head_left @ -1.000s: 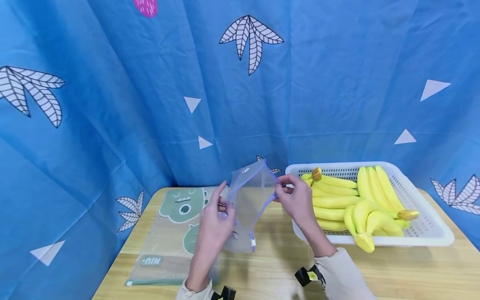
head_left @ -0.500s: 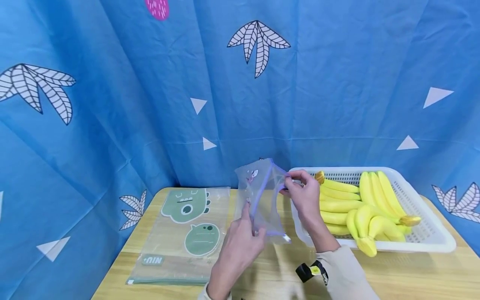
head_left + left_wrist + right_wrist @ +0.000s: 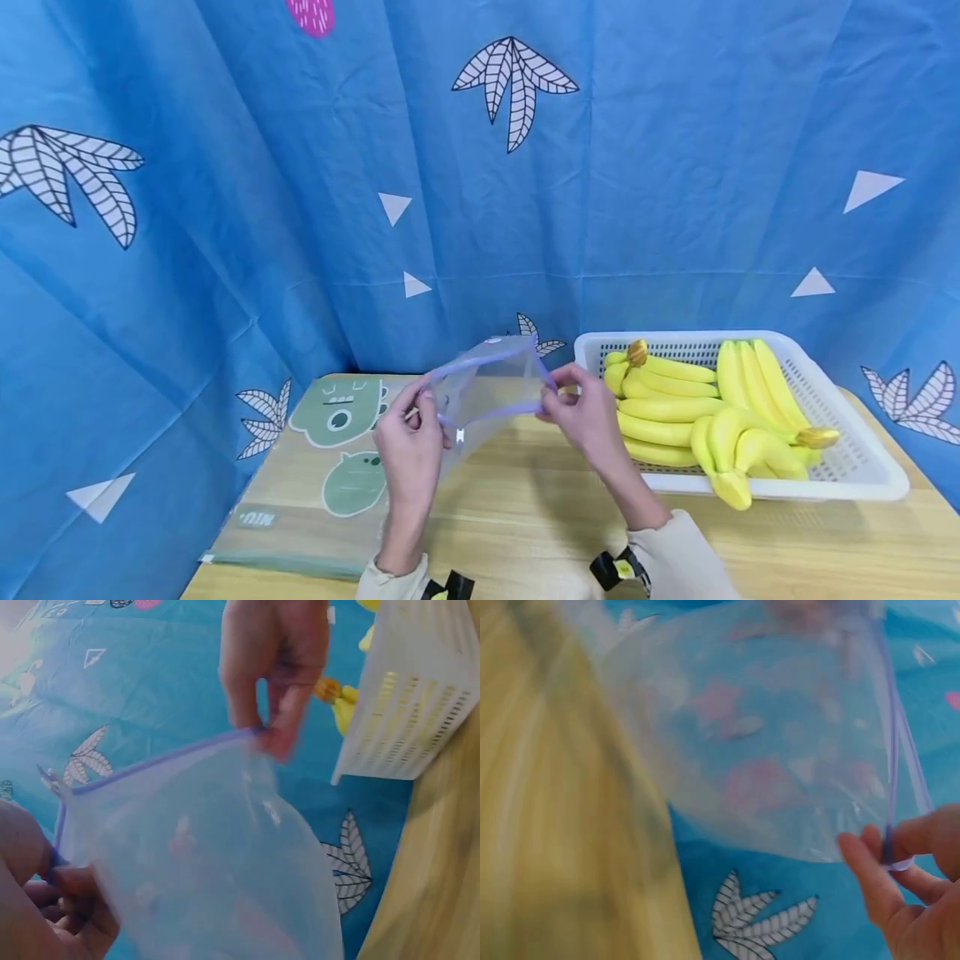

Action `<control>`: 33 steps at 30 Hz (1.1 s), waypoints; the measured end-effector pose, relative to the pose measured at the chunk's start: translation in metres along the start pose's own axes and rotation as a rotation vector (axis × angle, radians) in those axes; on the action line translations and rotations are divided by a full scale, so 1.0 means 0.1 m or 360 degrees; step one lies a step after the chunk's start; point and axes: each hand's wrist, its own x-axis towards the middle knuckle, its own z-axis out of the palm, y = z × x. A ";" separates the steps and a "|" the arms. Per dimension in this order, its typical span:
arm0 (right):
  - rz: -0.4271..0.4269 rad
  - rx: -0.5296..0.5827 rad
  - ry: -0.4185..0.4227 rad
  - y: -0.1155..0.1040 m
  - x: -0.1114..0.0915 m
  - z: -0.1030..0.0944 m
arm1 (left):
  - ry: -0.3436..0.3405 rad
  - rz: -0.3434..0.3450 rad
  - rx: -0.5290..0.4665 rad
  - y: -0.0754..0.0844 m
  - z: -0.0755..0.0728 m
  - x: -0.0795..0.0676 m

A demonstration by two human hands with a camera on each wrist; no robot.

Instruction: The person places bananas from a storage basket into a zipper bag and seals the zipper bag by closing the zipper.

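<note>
A clear zip bag [image 3: 491,383] with a purple zip edge is held up over the table between both hands, its mouth spread apart. My left hand [image 3: 408,446] pinches the left end of the mouth, close to a small white slider [image 3: 461,435]. At the opposite corner, my right hand [image 3: 588,417] grips the purple edge between thumb and fingers. The left wrist view shows the bag's filmy body [image 3: 210,855] hanging below the zip, nothing inside it. Pink printed shapes [image 3: 757,784] show on its side in the right wrist view.
A larger clear bag with green dinosaur prints [image 3: 352,492] lies flat on the wooden table [image 3: 517,533] to the left, partly behind my left forearm. On the right stands a white basket [image 3: 862,467] of yellow banana bunches [image 3: 671,410]. A blue patterned curtain [image 3: 660,183] hangs behind.
My left hand has gone from the bag's side to its left mouth corner, moving left. The mouth is now spread wider. The green-printed bag has shifted left on the table.
</note>
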 end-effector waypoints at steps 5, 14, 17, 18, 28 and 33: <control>-0.0021 -0.0413 -0.0174 0.09 -0.15 0.10 | 0.0221 0.0273 0.0246 -0.04 -0.08 0.07; 0.0015 -0.0318 -0.0285 0.09 -0.17 0.06 | 0.0003 0.0396 0.0454 -0.07 -0.02 0.03; -0.0075 -0.0416 -0.0318 -0.03 -0.16 -0.09 | 0.0017 0.0436 0.0429 -0.04 0.01 0.01; -0.0144 -0.0490 -0.0311 -0.08 -0.16 -0.15 | 0.0022 0.0451 0.0419 -0.03 0.02 0.00; -0.0432 -0.1182 -0.0169 -0.70 0.05 -0.85 | -0.0005 0.0412 0.0303 0.00 0.08 -0.02; -0.0397 -0.1359 -0.0378 -0.75 0.15 -1.13 | 0.0003 0.0402 0.0225 -0.05 0.10 -0.05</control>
